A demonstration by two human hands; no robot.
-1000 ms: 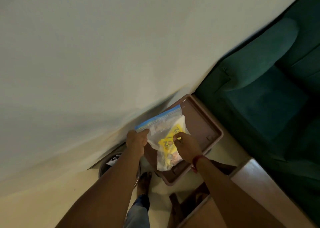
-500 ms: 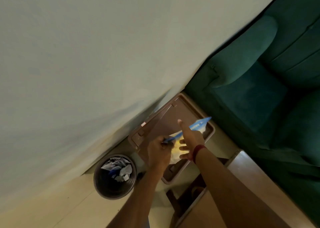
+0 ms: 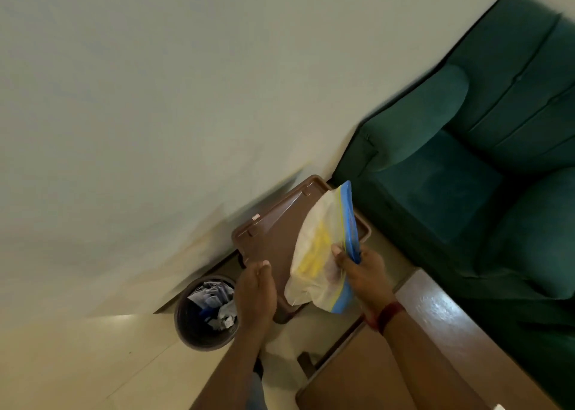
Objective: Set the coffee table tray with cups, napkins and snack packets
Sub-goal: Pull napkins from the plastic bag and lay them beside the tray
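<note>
- Right hand (image 3: 362, 272) grips a clear zip bag (image 3: 311, 288) with a yellow snack packet (image 3: 317, 247) inside, above the brown tray (image 3: 267, 222).
- Left hand (image 3: 255, 288) hovers loosely open, empty, beside the bag.

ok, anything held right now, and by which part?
Right hand grips the clear zip bag at its blue zip edge; left hand seems empty.

**Blue, yellow, brown and green**

The clear zip bag (image 3: 320, 254) has a blue seal strip and a yellow packet inside. The tray (image 3: 270, 222) is brown, the sofa (image 3: 466, 176) on the right dark green, the near bench (image 3: 435, 316) glossy brown, and the wall (image 3: 155, 98) cream. The wrist band (image 3: 387, 316) is red.
</note>
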